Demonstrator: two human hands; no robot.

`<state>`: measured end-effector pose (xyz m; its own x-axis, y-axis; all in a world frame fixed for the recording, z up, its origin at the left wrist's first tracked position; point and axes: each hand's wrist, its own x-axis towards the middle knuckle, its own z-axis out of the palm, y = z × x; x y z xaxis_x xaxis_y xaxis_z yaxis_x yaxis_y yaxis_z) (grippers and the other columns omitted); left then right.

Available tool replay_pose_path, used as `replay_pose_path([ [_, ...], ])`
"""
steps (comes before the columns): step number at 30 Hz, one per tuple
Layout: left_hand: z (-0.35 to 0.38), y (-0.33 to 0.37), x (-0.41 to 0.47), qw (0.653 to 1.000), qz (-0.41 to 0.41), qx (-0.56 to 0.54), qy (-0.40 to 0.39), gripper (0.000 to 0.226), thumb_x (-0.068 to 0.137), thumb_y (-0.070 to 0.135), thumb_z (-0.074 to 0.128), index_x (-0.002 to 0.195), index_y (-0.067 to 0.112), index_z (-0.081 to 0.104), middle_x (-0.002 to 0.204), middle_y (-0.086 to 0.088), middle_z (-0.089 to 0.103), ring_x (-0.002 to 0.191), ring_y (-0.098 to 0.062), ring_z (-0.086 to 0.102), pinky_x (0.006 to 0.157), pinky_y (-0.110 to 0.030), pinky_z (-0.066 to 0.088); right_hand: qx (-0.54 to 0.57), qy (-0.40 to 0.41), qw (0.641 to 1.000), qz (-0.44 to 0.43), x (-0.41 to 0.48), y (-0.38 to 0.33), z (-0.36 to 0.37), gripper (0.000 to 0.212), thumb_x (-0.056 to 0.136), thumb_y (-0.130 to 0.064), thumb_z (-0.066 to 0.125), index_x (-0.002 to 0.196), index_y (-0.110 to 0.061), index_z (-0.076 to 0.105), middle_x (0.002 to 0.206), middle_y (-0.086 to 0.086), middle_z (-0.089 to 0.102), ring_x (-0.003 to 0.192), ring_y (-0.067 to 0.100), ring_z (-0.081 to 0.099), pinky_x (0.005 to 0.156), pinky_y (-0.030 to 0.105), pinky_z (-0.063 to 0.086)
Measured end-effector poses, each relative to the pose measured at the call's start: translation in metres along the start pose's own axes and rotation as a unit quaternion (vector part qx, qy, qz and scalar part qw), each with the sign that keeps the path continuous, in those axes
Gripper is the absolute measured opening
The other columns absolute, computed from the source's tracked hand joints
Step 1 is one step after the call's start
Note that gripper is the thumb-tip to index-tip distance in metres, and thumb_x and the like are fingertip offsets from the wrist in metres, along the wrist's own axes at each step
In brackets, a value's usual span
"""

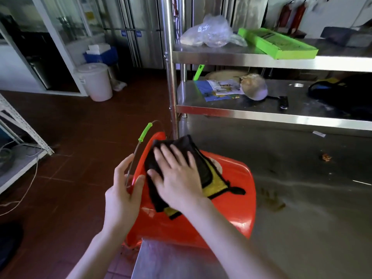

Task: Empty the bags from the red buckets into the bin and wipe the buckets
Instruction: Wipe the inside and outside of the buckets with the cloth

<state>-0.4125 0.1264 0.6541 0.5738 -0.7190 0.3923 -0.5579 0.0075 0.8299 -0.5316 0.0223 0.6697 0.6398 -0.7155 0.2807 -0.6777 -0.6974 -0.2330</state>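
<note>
At the far left a white metal rack (24,127) stands on the red-brown tiled floor (70,127), with pale cables trailing from it. Behind it are glass partitions, and against them a white lidded tub (93,81) sits on the floor in front of a blue box (100,55). Steel cabinet doors line the back wall.

The left hand (122,190) grips the rim of the red bucket (231,198). Its thumb lies on the red plastic and its fingers (121,166) curl on the far side of the thin wire handle, which carries a green grip (146,131). The bucket lies on its side at the left edge of the steel table (302,198), with part of it hanging past that edge over the floor.

A black and yellow cloth (213,176) is spread over the bucket's upturned side. The right hand (177,174) lies flat on the cloth, with its fingers (171,154) straight and spread, pressing down rather than gripping.

A steel post (171,77) rises just behind the bucket and carries two shelves above the table. The upper shelf (261,60) holds a crumpled clear plastic bag (211,33) and a green tray (277,42). The lower shelf (261,114) holds printed papers (221,88), a bagged round lump (254,86) and, at the right, a black bag (342,91). The table top is dull and streaked, with a brown smear (271,200) just beside the bucket and a small orange scrap (326,157) farther right. Two red fire extinguishers (291,15) stand against the back wall.
</note>
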Motion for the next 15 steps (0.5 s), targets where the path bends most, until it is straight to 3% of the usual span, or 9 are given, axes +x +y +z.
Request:
replay_pose_path([
  [4, -0.005, -0.011, -0.010, 1.000, -0.009, 0.003, 0.019, 0.050, 0.091, 0.036, 0.055, 0.132, 0.057, 0.035, 0.083, 0.016, 0.068, 0.057, -0.002, 0.065, 0.043, -0.013, 0.047, -0.017, -0.011, 1.000, -0.005, -0.007, 0.000, 0.006, 0.064, 0.096, -0.062, 0.018, 0.150, -0.029, 0.027, 0.157, -0.004, 0.029, 0.145, 0.020, 0.023, 0.118, 0.048, 0.018],
  [8, -0.007, -0.017, -0.022, 0.999, -0.016, 0.010, 0.040, 0.050, 0.091, 0.036, 0.055, 0.132, 0.058, 0.035, 0.086, 0.015, 0.065, 0.077, 0.009, 0.065, 0.054, -0.003, 0.046, -0.035, -0.032, 0.986, 0.162, -0.012, 0.069, -0.006, 0.064, 0.094, -0.065, 0.017, 0.146, -0.032, 0.036, 0.153, -0.004, 0.037, 0.140, 0.018, 0.033, 0.116, 0.043, 0.023],
  [12, -0.003, -0.024, -0.034, 0.997, -0.018, 0.046, 0.065, 0.045, 0.093, 0.039, 0.051, 0.136, 0.047, 0.039, 0.093, 0.018, 0.065, 0.080, 0.010, 0.064, 0.063, -0.005, 0.045, 0.039, -0.160, 0.942, 0.292, -0.011, 0.132, -0.026, 0.055, 0.096, -0.059, 0.018, 0.139, -0.034, 0.042, 0.147, -0.001, 0.043, 0.134, 0.025, 0.039, 0.109, 0.047, 0.030],
  [15, 0.000, -0.024, -0.034, 0.995, -0.010, 0.049, 0.087, 0.037, 0.097, 0.039, 0.052, 0.133, 0.041, 0.044, 0.086, 0.026, 0.064, 0.075, 0.015, 0.060, 0.061, 0.002, 0.039, 0.016, -0.143, 0.958, 0.250, 0.003, 0.110, -0.020, 0.054, 0.096, -0.056, 0.017, 0.138, -0.034, 0.042, 0.147, -0.006, 0.043, 0.135, 0.022, 0.038, 0.108, 0.049, 0.029],
])
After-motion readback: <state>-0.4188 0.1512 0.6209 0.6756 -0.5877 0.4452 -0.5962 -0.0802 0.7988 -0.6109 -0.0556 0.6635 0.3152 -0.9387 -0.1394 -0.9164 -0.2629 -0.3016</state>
